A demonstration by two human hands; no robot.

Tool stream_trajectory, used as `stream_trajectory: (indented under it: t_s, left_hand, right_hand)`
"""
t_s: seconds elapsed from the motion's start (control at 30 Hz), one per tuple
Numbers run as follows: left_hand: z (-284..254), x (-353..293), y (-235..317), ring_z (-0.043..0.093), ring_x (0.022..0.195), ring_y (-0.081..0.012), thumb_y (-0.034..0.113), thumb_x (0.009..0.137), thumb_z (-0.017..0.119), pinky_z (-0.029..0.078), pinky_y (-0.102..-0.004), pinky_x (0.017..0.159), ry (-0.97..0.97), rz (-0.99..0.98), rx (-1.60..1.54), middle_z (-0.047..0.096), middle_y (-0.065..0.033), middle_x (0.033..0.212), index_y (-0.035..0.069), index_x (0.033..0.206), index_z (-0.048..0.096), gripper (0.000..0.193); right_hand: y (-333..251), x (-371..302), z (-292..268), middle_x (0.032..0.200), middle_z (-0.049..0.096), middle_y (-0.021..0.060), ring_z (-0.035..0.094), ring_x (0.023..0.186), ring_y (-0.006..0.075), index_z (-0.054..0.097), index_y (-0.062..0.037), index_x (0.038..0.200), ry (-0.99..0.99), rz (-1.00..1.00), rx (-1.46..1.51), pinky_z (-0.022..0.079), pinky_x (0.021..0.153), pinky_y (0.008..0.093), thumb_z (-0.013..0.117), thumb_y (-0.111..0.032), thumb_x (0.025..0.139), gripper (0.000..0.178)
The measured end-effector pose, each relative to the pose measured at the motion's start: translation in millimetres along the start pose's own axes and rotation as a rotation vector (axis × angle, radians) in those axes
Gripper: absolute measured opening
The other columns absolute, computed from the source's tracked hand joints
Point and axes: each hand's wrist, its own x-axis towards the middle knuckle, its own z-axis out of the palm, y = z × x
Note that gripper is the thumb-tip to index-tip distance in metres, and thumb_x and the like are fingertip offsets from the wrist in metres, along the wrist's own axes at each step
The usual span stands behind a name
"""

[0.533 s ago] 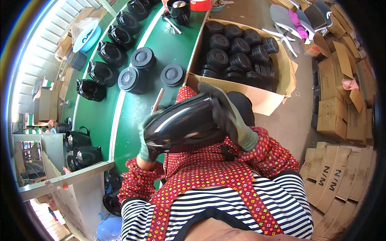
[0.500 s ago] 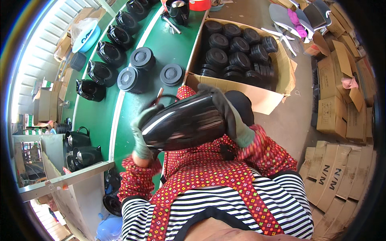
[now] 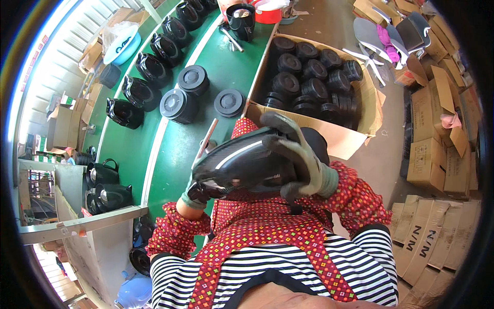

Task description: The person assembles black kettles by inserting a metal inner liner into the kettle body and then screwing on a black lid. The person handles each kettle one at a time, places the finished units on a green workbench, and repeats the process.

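A glossy black kettle body (image 3: 244, 165) lies tilted on its side in front of my chest, held between my two gloved hands. My left hand (image 3: 191, 193) grips its left end, with most of the fingers hidden behind the kettle. A thin copper-coloured rod (image 3: 207, 136) slants up beside that hand; whether the hand holds it I cannot tell. Around the right end my right hand (image 3: 311, 167) is wrapped, fingers over the top and thumb below. Beyond the kettle, stacks of round black plastic discs (image 3: 177, 104) and a lower one (image 3: 229, 102) sit on the green table (image 3: 175, 147).
Several black kettle bodies (image 3: 141, 92) line the table's far left side. An open carton (image 3: 373, 110) full of stacked black discs stands at the right. Another kettle (image 3: 241, 21) is at the back near a red container (image 3: 269, 13). Cardboard boxes (image 3: 428, 159) fill the right side.
The kettle body has turned in my hands. My right hand has shifted its grip, its thumb now showing below the kettle. The view has swung slightly.
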Motion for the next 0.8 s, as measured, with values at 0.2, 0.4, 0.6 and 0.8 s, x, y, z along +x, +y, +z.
stream_trajectory:
  t_s: [0.2,0.4,0.6,0.8]
  left_hand:
    - [9,23,72,0.071,0.115,-0.0297,0.008,0.089,0.072,0.054,-0.0375,0.102,0.294,0.339,0.671,0.069,-0.0193,0.130,-0.007,0.121,0.073,0.035]
    - [-10,11,40,0.066,0.122,-0.0272,0.014,0.098,0.067,0.055,-0.0408,0.106,0.185,0.079,0.085,0.060,-0.0193,0.144,-0.005,0.134,0.062,0.041]
    - [12,7,-58,0.056,0.137,-0.0262,0.019,0.103,0.065,0.047,-0.0429,0.117,-0.164,-0.173,-0.291,0.051,-0.0154,0.154,0.005,0.156,0.042,0.059]
    - [60,11,3,0.050,0.143,-0.0267,0.028,0.103,0.066,0.044,-0.0447,0.119,-0.131,-0.207,-0.373,0.045,-0.0135,0.160,0.008,0.160,0.036,0.067]
  right_hand:
    - [36,-17,26,0.155,0.049,0.0153,0.051,0.141,0.0264,0.036,-0.0039,0.160,0.360,0.444,0.748,0.038,0.121,0.0411,0.039,-0.055,0.110,0.071]
    - [19,-10,31,0.163,0.038,0.0206,0.041,0.149,0.0296,0.033,-0.0006,0.162,0.516,0.563,0.755,0.031,0.124,0.0416,0.043,-0.065,0.106,0.086]
    - [-4,9,-18,0.167,0.023,0.0325,0.026,0.151,0.0559,0.047,-0.0156,0.156,-0.285,-0.181,-0.222,0.023,0.121,0.0645,0.082,-0.071,0.070,0.108]
    - [-28,32,-14,0.153,0.044,0.0271,0.041,0.142,0.0505,0.067,-0.0175,0.138,-0.371,-0.270,-0.324,0.034,0.115,0.0640,0.086,-0.052,0.071,0.078]
